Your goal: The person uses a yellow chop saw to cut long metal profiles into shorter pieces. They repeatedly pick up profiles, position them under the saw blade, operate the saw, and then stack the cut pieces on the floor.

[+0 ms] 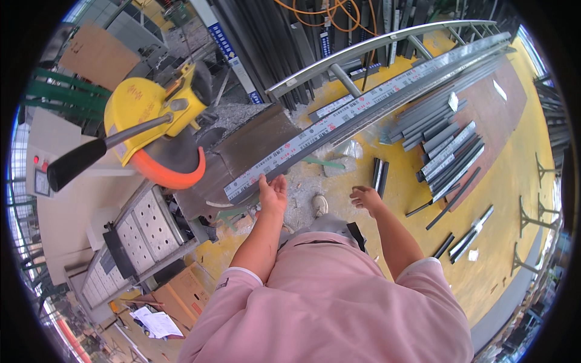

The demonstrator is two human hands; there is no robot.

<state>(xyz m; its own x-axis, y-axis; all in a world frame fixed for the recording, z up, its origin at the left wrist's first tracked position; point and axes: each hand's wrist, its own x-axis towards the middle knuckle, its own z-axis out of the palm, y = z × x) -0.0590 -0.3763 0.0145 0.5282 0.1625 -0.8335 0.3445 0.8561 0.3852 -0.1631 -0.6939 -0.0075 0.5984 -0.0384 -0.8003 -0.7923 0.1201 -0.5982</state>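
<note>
A long grey metal profile with printed protective film (313,136) lies across the saw's metal bed (258,131) and runs up to the right along a roller stand. My left hand (272,193) is at the profile's near edge, close to its end, palm up, with the thumb at the edge; whether the fingers grip it cannot be told. My right hand (365,198) hangs over the floor with its fingers loosely bent, holding nothing. To the left stands a yellow-guarded cut-off saw (154,118) with an orange lower guard (172,174) and a black handle (77,164).
Cut profiles (454,159) lie in stacks on a brown board at the right, others on the yellow floor (485,272). Metal chips litter the floor by my shoes. A ladder-like roller frame (386,43) and upright profiles stand behind. A perforated metal table (150,227) is at the left.
</note>
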